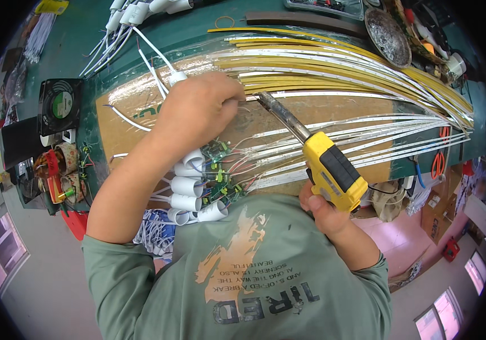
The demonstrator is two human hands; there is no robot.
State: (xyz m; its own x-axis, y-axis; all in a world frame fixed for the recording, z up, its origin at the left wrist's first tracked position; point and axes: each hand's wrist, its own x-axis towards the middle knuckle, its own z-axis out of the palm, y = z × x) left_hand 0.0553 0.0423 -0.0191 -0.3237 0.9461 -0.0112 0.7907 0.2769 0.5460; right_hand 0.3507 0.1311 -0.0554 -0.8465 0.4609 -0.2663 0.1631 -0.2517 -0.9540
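Your right hand [323,208] is closed round the handle of the yellow soldering gun [333,170], though its far fingers are hidden behind the body. The gun's dark tip is beside the left end of a white strip [322,94] over the cardboard [362,106]; whether they touch is hard to make out. Your left hand [212,102] is curled just left of that tip, fingertips drawn close together, but you cannot tell what they pinch. Your left forearm partly covers the white caps [187,186], and your shirt [169,283] hides some of the near side.
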